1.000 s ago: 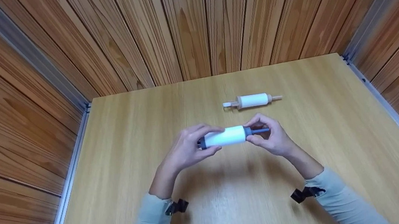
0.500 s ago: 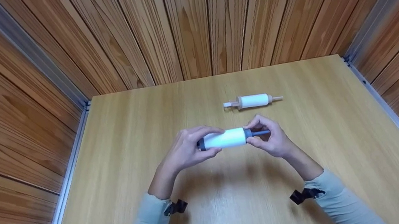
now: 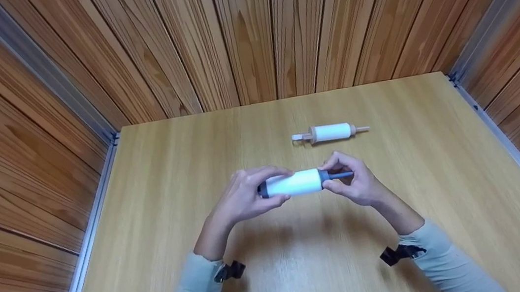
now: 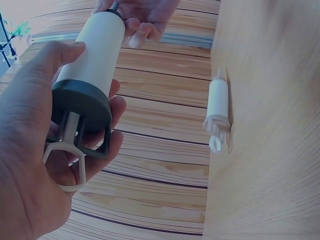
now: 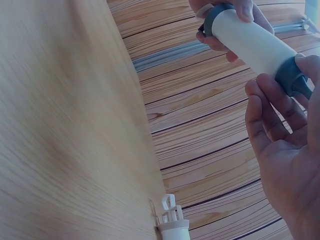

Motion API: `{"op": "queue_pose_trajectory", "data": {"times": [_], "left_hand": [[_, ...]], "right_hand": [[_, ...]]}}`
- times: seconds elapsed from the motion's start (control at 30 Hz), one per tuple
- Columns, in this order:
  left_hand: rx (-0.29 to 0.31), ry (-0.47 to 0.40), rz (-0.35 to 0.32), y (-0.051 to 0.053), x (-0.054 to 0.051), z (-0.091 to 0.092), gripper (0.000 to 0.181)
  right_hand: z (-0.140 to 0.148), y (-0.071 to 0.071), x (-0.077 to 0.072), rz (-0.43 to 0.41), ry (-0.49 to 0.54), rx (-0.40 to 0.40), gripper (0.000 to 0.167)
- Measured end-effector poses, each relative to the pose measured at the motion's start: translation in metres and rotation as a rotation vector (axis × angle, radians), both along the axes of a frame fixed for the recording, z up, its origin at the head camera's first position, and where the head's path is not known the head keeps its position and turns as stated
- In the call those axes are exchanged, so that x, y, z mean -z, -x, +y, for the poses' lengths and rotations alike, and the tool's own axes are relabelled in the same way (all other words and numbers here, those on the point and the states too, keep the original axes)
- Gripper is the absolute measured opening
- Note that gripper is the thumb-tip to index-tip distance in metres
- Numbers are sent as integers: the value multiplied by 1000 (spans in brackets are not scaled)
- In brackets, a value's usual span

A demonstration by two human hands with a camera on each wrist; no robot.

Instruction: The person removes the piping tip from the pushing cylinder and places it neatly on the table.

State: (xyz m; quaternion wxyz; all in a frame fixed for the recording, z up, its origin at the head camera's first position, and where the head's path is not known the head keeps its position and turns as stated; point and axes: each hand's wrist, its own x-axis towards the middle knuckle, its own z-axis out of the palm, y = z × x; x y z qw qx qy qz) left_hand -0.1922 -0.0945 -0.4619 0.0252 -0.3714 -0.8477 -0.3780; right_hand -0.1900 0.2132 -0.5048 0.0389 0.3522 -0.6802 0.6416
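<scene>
A white cylinder with dark blue-grey end caps (image 3: 297,182) is held level above the table between two hands. My left hand (image 3: 244,197) grips its left end, thumb on one side and fingers round the other. In the left wrist view the dark cap (image 4: 82,100) has struts and a pale ring (image 4: 82,172) near the palm. The thumb and fingers of my right hand (image 3: 356,183) pinch the other cap (image 5: 289,75), where a thin blue nozzle points right. A smaller white cylinder with beige ends (image 3: 332,132) lies on the table beyond the hands.
The wooden table (image 3: 168,167) is bounded by a plank wall (image 3: 246,33) at the back and more plank walls at both sides. Metal rails (image 3: 88,241) run along the table's left and right edges. Black mounts (image 3: 230,270) sit at both wrists.
Both hands and the held cylinder sit slightly lower in the head view than a second ago. The grips look the same, and the smaller cylinder lies where it was.
</scene>
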Motion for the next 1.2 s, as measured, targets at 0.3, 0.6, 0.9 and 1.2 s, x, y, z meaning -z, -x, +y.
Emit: {"op": "queue_pose_trajectory", "data": {"times": [0.3,0.6,0.9,1.2], "left_hand": [[28,4,6,0,-2,2,42],[25,14,-32,0,-3,1,43],[33,13,-49,0,-3,1,43],[13,23,33,-1,-3,5,41]], "right_hand": [[1,-1,0,3,-3,0,27],[1,0,1,47,1,-10,27],[2,0,3,60,15,-22,27],[2,-2,3,25,32,-9,25]]}}
